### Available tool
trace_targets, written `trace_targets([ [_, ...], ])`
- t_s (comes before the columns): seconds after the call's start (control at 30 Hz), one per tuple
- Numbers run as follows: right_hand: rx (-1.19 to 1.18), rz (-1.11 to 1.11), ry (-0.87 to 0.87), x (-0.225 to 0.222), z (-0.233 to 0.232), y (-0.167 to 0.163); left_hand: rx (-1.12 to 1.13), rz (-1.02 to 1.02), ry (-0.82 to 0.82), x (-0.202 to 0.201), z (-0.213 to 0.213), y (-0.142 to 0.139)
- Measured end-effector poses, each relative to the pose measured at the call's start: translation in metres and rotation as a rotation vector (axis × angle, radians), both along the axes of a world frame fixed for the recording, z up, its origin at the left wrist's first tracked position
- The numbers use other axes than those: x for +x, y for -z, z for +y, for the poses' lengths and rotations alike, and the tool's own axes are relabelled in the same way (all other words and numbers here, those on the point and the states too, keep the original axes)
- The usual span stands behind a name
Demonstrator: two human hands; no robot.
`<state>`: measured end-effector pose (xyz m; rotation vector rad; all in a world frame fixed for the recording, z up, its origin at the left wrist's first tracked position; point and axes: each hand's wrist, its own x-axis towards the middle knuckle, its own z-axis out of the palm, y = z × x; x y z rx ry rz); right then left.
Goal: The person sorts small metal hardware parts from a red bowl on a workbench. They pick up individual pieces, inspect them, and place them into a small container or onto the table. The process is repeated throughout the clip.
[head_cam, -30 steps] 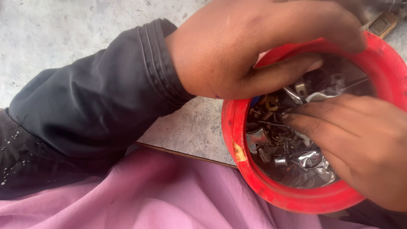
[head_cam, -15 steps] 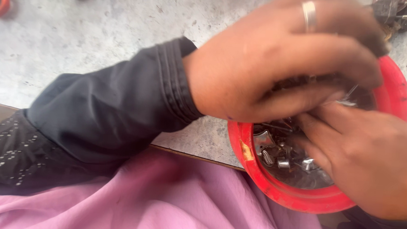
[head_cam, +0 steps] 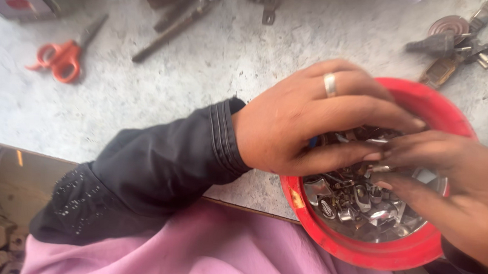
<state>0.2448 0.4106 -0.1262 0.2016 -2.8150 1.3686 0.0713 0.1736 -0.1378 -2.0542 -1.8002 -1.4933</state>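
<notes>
Just metal parts (head_cam: 361, 205) under both hands (head_cam: 310, 129)

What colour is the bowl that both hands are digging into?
Red, seen best in the head view: the bowl holds small metal parts.

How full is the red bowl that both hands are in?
Partly full. The red bowl holds a layer of small metal parts well below its rim; the left hand and right hand hide the rest.

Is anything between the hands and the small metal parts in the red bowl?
Nothing visible is. The left hand and right hand both reach inside the red bowl, fingers already among the metal parts. The orange scissors and other tools lie apart on the grey tabletop.
</notes>
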Motion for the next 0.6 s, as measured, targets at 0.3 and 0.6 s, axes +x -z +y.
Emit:
trace_targets([
  [0.3, -0.518, -0.117, 0.222, 0.011, 0.009, 0.009, 0.015, -0.056, 0.046, 0.006, 0.000, -0.011],
  [0.6, -0.488, -0.132, 0.122, 0.000, 0.013, 0.006, 0.013, 0.025, -0.029, 0.014, 0.002, -0.016],
])
